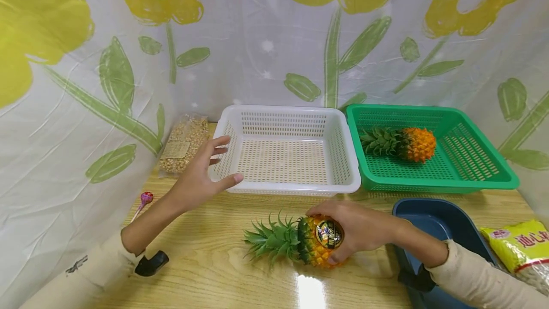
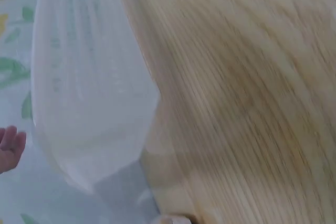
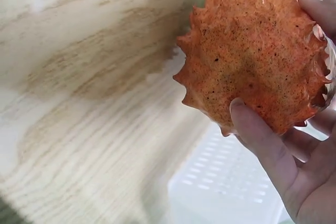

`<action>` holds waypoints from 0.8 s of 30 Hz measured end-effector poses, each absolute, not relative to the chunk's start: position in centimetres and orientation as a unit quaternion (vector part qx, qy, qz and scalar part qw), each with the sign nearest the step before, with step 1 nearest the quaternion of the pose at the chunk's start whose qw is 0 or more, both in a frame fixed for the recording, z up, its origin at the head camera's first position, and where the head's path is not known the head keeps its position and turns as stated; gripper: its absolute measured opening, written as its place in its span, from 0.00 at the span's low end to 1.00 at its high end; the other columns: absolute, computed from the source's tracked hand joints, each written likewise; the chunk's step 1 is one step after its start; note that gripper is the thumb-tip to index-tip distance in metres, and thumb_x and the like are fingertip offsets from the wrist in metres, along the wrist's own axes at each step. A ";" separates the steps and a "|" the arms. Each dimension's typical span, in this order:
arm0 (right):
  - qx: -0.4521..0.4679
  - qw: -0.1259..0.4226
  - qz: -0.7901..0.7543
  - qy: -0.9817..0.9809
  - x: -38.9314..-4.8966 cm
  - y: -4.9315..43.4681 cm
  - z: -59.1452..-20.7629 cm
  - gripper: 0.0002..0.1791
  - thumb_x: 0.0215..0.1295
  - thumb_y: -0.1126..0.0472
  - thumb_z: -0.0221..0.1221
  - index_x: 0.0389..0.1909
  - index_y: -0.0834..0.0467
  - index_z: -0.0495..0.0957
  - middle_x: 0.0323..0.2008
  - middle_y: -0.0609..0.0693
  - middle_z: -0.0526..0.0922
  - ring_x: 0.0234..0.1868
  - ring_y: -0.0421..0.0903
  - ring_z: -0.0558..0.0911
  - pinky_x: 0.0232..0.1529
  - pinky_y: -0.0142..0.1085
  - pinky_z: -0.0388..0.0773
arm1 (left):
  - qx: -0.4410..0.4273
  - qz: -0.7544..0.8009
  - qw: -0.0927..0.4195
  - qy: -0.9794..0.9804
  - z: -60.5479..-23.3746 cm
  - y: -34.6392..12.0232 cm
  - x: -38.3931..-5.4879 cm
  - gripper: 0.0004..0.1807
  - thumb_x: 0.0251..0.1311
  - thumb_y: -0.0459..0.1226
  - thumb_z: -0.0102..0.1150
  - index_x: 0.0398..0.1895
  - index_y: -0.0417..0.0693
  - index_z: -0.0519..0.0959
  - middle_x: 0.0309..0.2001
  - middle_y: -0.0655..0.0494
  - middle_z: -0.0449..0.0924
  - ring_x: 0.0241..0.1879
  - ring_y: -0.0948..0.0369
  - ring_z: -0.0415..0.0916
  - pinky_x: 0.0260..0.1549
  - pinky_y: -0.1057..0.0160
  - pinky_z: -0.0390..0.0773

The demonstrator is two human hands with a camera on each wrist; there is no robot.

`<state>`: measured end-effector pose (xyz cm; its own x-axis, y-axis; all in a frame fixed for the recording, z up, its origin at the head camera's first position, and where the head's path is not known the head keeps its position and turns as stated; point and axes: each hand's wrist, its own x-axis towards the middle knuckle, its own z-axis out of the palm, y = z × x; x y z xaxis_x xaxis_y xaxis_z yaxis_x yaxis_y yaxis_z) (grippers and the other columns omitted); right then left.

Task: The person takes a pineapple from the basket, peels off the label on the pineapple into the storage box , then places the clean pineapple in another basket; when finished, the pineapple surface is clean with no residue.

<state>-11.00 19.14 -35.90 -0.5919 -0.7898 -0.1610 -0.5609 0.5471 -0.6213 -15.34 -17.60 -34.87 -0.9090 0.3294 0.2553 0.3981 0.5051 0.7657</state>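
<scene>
Desk (image 1: 206,252): green basket (image 1: 429,186) at the back right corner, white basket (image 1: 291,188) beside it along the back edge; presumably set there to leave the front for handling. Blue tub (image 1: 433,216) near the right edge, within the right arm's reach.

Left hand (image 1: 201,173): at the white basket's left end, fingers loosely spread, thumb well apart, holding nothing. Contact with the rim: cannot tell. Right hand (image 1: 360,225): thumb and fingers curved round the fat end of a pineapple (image 1: 305,240), near the middle of the front edge; resting or slightly raised, cannot tell. Gripping the body probably keeps the leaves free of the fingers and gives surer hold.

Pineapple: on its side, green crown toward the left edge; body yellow-orange, dark green by the crown. Base, from the right wrist, orange, dark-specked, ringed with blunt points. Round black-and-gold sticker (image 1: 329,234) faces up.
</scene>
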 end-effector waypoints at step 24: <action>-0.350 0.211 -0.303 0.861 -10.6 19.1 -37.6 0.54 0.47 0.43 0.76 0.73 0.61 0.64 0.62 0.46 0.77 0.55 0.40 0.79 0.56 0.36 0.78 | -0.299 -0.480 -0.140 -0.812 -37.2 -11.5 -10.5 0.43 0.61 0.48 0.69 0.75 0.58 0.57 0.71 0.60 0.64 0.68 0.56 0.67 0.67 0.48 0.70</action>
